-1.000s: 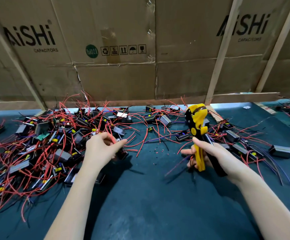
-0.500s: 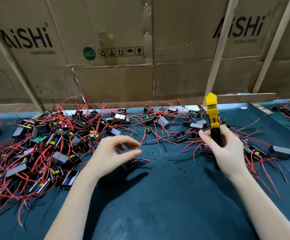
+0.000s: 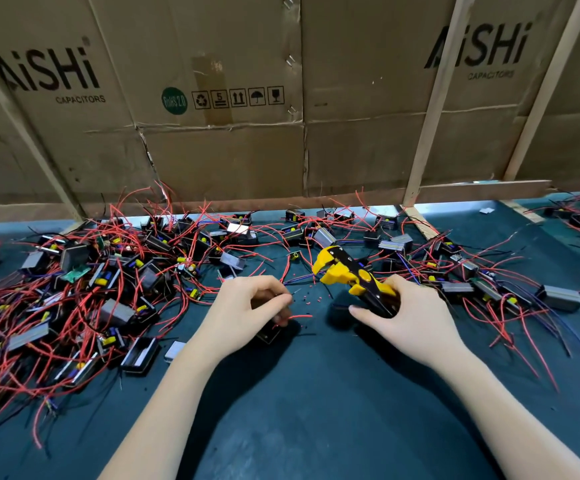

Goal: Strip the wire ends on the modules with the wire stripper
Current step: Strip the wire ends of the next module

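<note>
My left hand grips a small black module just above the dark green mat, and a red wire sticks out to the right from between its fingers. My right hand holds the yellow and black wire stripper by its handles, the yellow jaws pointing up and left, a short way from the wire's end. Tiny red bits of insulation lie on the mat between the two hands. Most of the held module is hidden under my fingers.
A big heap of modules with red wires covers the left of the mat. More modules lie right of the stripper, some at the far right. A cardboard wall with wooden slats closes the back. The near mat is bare.
My right hand came down and left, tipping the stripper from upright to slanted. My left hand moved right and closed on a module with a red wire.
</note>
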A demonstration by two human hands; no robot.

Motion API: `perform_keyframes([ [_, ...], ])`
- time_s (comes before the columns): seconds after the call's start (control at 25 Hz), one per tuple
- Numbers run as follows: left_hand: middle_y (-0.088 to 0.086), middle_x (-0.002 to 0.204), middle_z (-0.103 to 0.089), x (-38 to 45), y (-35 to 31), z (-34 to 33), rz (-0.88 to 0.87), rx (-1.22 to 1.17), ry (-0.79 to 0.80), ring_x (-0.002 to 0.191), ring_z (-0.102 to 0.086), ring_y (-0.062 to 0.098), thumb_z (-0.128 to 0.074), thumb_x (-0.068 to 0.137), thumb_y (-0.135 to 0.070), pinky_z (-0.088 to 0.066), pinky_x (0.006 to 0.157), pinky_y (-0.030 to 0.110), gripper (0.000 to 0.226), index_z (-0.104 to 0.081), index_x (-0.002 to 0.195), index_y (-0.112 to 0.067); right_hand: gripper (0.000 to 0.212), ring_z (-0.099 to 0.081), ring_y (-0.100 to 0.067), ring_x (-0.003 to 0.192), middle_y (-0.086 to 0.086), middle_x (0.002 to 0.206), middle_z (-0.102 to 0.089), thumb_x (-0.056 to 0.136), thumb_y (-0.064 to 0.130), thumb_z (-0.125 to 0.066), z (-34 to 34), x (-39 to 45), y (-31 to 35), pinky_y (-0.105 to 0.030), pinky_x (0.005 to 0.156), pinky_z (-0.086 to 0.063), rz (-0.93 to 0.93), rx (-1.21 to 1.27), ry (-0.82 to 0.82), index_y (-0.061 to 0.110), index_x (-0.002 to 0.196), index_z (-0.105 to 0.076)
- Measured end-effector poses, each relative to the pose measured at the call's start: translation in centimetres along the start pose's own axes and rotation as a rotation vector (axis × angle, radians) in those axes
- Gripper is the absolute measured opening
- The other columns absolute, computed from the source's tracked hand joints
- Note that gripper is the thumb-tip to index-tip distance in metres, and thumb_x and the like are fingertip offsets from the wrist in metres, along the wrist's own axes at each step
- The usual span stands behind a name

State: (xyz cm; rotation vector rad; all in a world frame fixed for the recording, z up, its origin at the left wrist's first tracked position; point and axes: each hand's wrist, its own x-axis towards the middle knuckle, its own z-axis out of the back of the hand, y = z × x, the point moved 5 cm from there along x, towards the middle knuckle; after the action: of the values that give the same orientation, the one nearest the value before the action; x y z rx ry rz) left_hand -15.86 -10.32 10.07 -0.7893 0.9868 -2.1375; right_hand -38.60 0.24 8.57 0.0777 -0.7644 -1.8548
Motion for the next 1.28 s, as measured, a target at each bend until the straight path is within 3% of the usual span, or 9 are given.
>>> perform_keyframes([
  [0.2, 0.005, 0.078, -0.076, 0.0, 0.3, -1.0, 0.035, -0.156, 0.074, 0.072, -0.073, 0.019, -0.06, 0.095, -0.007, -0.052, 0.066, 0.02, 0.009, -0.065, 0.087, -0.008, 0.05, -0.061, -0.023, 0.085, 0.01, 0.077, -0.053, 0.069, 0.072, -0.062, 0.0, -0.1, 0.1, -0.031, 0.065, -0.037, -0.019, -0.216, -0.12, 0.025, 0.083, -0.048],
  [0.4, 0.005, 0.082, -0.077, -0.1, -0.1, -1.6, 0.011, -0.232, 0.1, 0.08, -0.074, 0.02, -0.061, 0.094, -0.006, -0.054, 0.068, 0.021, 0.006, -0.057, 0.094, -0.011, 0.053, -0.06, -0.021, 0.093, 0.005, 0.091, -0.06, 0.073, 0.07, -0.058, -0.6, -0.3, 0.9, -0.034, 0.077, -0.038, 0.104, -0.429, -0.14, 0.021, 0.09, -0.045],
  [0.6, 0.007, 0.083, -0.077, -0.1, -0.1, -1.7, 0.016, -0.259, 0.063, 0.081, -0.074, 0.026, -0.059, 0.095, -0.005, -0.057, 0.071, 0.025, 0.015, -0.045, 0.093, -0.007, 0.052, -0.061, -0.025, 0.087, 0.002, 0.085, -0.061, 0.07, 0.065, -0.065, -1.1, -0.6, 1.8, -0.036, 0.074, -0.038, 0.166, -0.418, -0.163, 0.017, 0.089, -0.052],
  [0.92, 0.009, 0.082, -0.077, -0.1, 0.1, -2.0, 0.031, -0.3, 0.028, 0.081, -0.074, 0.025, -0.058, 0.096, -0.007, -0.055, 0.068, 0.024, 0.014, -0.046, 0.09, -0.007, 0.05, -0.061, -0.024, 0.086, 0.003, 0.084, -0.062, 0.071, 0.064, -0.064, -0.8, -0.8, 2.0, -0.035, 0.073, -0.038, 0.164, -0.426, -0.184, 0.018, 0.087, -0.054],
  [1.28, 0.01, 0.087, -0.077, 0.1, 0.3, -2.0, 0.047, -0.334, 0.087, 0.083, -0.074, 0.028, -0.054, 0.098, -0.004, -0.056, 0.073, 0.026, 0.011, -0.046, 0.091, -0.007, 0.046, -0.063, -0.028, 0.065, 0.0, 0.067, -0.062, 0.062, 0.054, -0.079, -0.4, -1.0, 2.6, -0.032, 0.06, -0.041, 0.195, -0.43, -0.252, 0.015, 0.075, -0.06],
])
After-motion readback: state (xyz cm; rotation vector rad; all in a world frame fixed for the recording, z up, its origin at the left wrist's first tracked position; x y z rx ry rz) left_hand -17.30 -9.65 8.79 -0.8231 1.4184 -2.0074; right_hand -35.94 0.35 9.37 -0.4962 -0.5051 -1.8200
